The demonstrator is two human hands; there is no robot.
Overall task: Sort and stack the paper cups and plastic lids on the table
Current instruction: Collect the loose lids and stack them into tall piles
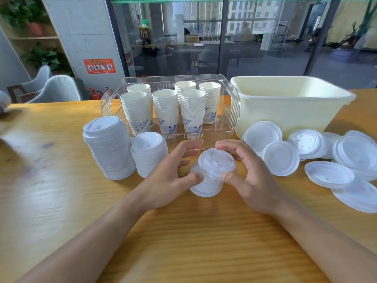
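A short stack of translucent plastic lids (212,174) stands at the middle of the table. My left hand (173,176) curls round its left side, thumb on the stack. My right hand (248,172) grips its right side, fingers over the top lid. A tall lid stack (108,146) and a lower lid stack (149,152) stand to the left. Loose lids (326,158) lie scattered on the right. Several stacks of white paper cups (169,109) with blue prints stand upright inside a clear plastic bin (230,111).
A cream plastic tub (289,103) sits at the back right, behind the loose lids. The wooden table (183,231) stretches toward me. Chairs (53,88) and a glass wall stand beyond the far edge.
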